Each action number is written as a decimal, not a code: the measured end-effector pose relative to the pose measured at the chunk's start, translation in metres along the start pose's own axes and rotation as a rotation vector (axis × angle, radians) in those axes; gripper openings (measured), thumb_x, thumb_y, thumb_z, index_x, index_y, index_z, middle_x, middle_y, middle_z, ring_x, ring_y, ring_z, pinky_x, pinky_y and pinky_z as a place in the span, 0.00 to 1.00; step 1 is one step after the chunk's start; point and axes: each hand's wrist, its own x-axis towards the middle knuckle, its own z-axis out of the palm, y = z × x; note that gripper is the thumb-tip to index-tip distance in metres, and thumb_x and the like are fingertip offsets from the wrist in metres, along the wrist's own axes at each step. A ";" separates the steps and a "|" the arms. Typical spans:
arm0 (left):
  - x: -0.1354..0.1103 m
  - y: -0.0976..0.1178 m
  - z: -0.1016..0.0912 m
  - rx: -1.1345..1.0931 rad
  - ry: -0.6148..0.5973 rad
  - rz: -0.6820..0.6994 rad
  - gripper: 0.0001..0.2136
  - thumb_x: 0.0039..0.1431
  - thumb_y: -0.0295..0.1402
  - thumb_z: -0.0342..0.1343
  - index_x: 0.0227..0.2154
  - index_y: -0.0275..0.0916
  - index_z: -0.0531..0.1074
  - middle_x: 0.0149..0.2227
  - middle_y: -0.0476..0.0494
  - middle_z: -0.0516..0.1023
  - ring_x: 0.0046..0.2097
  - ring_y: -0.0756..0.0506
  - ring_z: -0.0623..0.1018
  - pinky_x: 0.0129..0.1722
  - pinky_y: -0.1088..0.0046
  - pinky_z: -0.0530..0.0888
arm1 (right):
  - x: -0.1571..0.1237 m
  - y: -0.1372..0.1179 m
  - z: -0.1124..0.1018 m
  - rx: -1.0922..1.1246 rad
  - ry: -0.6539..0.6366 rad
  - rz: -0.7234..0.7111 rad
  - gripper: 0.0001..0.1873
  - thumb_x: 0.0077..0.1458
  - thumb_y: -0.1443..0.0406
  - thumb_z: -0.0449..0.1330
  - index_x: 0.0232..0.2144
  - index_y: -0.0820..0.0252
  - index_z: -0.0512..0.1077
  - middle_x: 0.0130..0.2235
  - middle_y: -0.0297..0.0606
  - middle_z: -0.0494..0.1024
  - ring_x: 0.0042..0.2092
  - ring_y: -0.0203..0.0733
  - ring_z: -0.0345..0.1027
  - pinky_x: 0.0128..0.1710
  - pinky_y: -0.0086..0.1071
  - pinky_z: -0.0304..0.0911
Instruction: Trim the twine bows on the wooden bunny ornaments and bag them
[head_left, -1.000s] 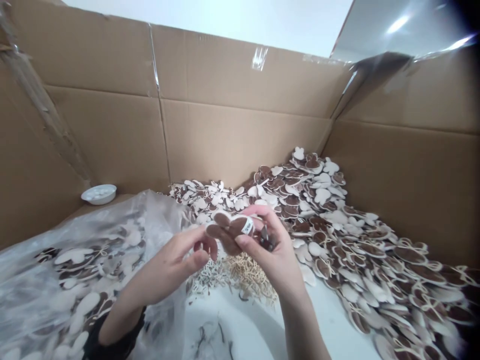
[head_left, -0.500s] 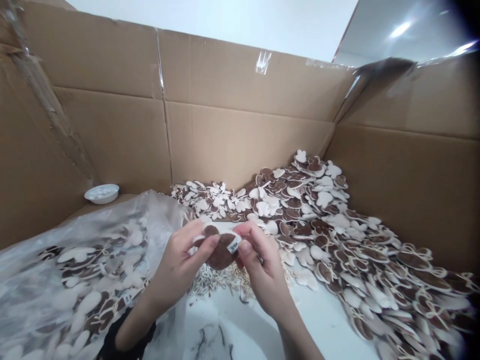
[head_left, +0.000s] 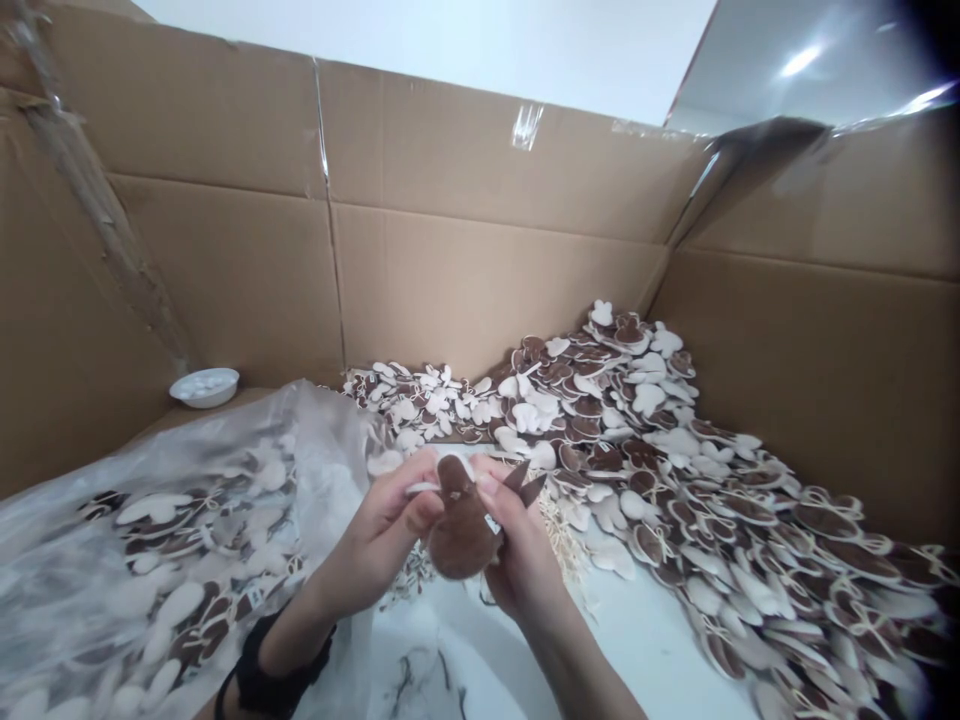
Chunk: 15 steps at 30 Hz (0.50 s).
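Both my hands meet over the white table near the frame's middle and hold one brown rabbit-shaped piece with long ears and a small white tag. My left hand pinches its left ear side, fingers closed. My right hand grips its right side, fingers closed, with dark pointed tips of a small tool sticking out above the fingers. Beneath the hands lies a tuft of pale string loops.
A big heap of brown-and-cream rabbit pieces spreads from the back centre to the right front. A clear plastic bag full of the same pieces lies at the left. A small white dish sits back left. Cardboard walls enclose the space.
The hands have dropped a little toward me and turned the brown piece, so its ears now point up and its round body hangs down. The tool tips have come into view.
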 end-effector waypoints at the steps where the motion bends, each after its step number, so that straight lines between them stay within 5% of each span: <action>1: -0.001 0.000 0.000 0.028 0.009 0.007 0.17 0.65 0.45 0.45 0.43 0.43 0.74 0.41 0.43 0.75 0.40 0.44 0.72 0.41 0.70 0.69 | 0.000 -0.001 0.000 -0.017 0.003 0.014 0.19 0.53 0.53 0.58 0.21 0.58 0.60 0.20 0.27 0.55 0.21 0.32 0.46 0.18 0.26 0.45; 8: 0.007 0.019 -0.028 0.346 -0.045 -0.110 0.16 0.65 0.43 0.43 0.25 0.40 0.64 0.25 0.51 0.65 0.29 0.49 0.67 0.30 0.74 0.65 | 0.008 -0.029 -0.029 -0.465 0.045 -0.222 0.20 0.61 0.55 0.53 0.21 0.59 0.63 0.20 0.27 0.58 0.21 0.31 0.48 0.19 0.26 0.45; 12: 0.005 0.024 -0.059 0.808 -0.020 -0.351 0.14 0.64 0.45 0.42 0.32 0.42 0.66 0.31 0.50 0.71 0.32 0.46 0.70 0.32 0.73 0.64 | 0.015 -0.047 -0.052 -0.619 0.190 -0.336 0.15 0.61 0.56 0.55 0.26 0.57 0.65 0.19 0.26 0.57 0.21 0.30 0.48 0.20 0.26 0.44; 15: -0.011 0.004 -0.099 0.961 -0.027 -0.538 0.15 0.60 0.48 0.46 0.34 0.42 0.69 0.33 0.48 0.75 0.33 0.43 0.73 0.32 0.72 0.65 | 0.023 -0.052 -0.071 -0.637 0.309 -0.317 0.10 0.58 0.57 0.57 0.34 0.56 0.66 0.19 0.26 0.59 0.20 0.30 0.50 0.19 0.26 0.45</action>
